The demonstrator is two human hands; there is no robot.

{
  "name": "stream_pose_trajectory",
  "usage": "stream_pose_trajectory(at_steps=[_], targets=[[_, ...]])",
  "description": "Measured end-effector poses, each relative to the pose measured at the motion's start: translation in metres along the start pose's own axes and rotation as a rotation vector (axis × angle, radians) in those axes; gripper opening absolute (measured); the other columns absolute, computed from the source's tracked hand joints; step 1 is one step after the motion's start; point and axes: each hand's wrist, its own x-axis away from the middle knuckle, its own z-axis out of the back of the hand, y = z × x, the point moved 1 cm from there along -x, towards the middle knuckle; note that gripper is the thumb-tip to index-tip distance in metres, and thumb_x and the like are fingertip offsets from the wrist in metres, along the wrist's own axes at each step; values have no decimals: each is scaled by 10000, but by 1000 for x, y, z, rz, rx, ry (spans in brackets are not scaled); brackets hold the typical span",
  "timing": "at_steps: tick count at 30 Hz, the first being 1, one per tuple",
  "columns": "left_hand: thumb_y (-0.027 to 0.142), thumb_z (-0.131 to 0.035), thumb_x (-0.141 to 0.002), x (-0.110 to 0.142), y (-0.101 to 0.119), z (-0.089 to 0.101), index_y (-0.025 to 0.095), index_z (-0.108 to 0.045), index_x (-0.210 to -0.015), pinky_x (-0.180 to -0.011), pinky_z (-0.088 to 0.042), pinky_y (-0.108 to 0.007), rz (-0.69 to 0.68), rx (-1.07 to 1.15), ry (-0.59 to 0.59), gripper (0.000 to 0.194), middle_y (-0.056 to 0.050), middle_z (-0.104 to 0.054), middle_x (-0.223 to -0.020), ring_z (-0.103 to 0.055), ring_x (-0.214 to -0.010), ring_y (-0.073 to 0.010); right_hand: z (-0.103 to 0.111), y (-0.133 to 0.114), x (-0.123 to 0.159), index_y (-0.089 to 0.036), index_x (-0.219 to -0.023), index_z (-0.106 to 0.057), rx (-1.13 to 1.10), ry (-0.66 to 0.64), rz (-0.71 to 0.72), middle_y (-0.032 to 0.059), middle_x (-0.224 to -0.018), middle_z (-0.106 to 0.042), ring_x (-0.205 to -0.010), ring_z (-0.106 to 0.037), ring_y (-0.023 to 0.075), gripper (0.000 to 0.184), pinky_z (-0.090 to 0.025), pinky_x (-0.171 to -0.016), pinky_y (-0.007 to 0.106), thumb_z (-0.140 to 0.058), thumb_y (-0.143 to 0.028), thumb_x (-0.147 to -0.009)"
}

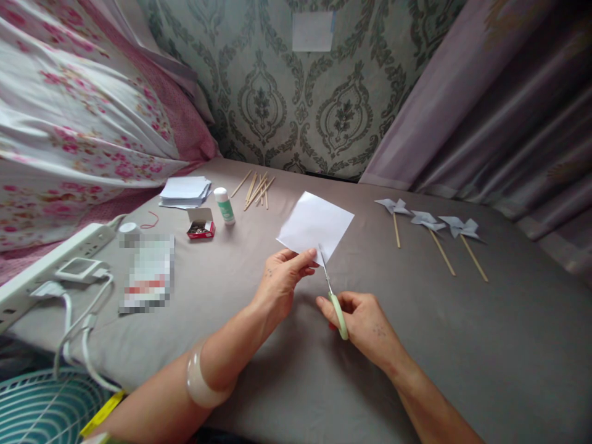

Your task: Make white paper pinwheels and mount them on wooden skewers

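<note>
A square sheet of white paper (317,222) is pinched at its lower edge by my left hand (287,274), thumb on top. My right hand (363,324) grips a pair of scissors (337,311) with pale green handles. The blades point up and meet the paper near its lowest corner, close to my left thumb. Three paper pinwheels on sticks lie to the right: a left one (393,208), a middle one (428,223) and a right one (462,228).
A paper stack (184,192), a glue stick (224,206), a small red box (201,225) of metal pieces and several wooden sticks (259,190) lie at the back left. A blurred packet (148,271) and a power strip (60,259) with cables are at left; a fan (46,404) stands below.
</note>
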Motion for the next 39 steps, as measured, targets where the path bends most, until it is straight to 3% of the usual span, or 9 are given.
stream_pose_trajectory(at_steps=[15, 27, 39], targets=[[275, -823, -586, 3, -8, -1, 122, -693, -644, -619, -455, -236, -5, -39, -60, 209, -32, -664, -643, -591, -611, -109, 1, -7, 1, -164, -574, -547, -34, 19, -13, -20, -521, -462, -454, -348, 80, 427, -254, -401, 226, -616, -564, -705], [265, -818, -599, 3, -8, -1, 123, -714, -684, -619, -451, -230, 0, -37, -72, 196, -30, -671, -679, -589, -625, -106, 0, 0, 0, -175, -517, -474, -28, 79, 36, -48, -488, -358, -477, -280, 74, 438, -213, -413, 224, -634, -536, -706], [266, -821, -579, 4, -6, -2, 123, -708, -672, -626, -440, -248, 0, -27, -66, 204, -36, -670, -672, -580, -621, -112, -1, -3, 1, -173, -503, -498, -36, 86, 27, -49, -457, -380, -447, -289, 71, 436, -219, -406, 227, -637, -537, -699]])
